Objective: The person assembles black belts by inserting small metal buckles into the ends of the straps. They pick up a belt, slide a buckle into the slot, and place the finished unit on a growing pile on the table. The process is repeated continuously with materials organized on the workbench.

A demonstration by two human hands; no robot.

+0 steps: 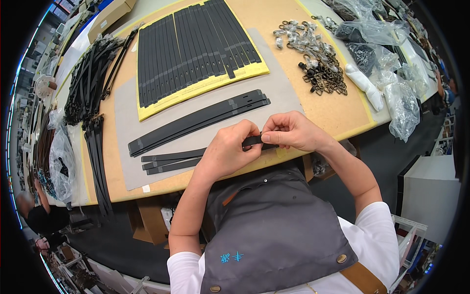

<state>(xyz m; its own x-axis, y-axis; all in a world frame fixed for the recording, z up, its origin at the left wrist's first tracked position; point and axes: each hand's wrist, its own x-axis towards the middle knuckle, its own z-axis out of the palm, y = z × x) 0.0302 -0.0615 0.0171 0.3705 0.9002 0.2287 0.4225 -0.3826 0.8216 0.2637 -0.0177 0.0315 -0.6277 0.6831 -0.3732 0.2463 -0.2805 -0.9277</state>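
Between my two hands, near the table's front edge, is the end of a black strap (252, 140). My left hand (231, 149) pinches it, and the rest of a strap runs out leftward over the grey mat. Fingertips of my right hand (289, 132) close on the same strap's end; whatever small part may be there is hidden. Another black strap (171, 166) lies just below, partly under my left hand. Beyond my hands rests a stack of wide black straps (200, 122) with slots at the right end.
A yellow-edged board (196, 90) carries a row of black straps. Dark metal buckles (325, 78) are piled at right, beside a white roll (364, 87) and clear plastic bags (401, 105). Bundled finished-looking straps (90, 83) hang over the table's left front edge. A co-worker (46, 210) is far left.
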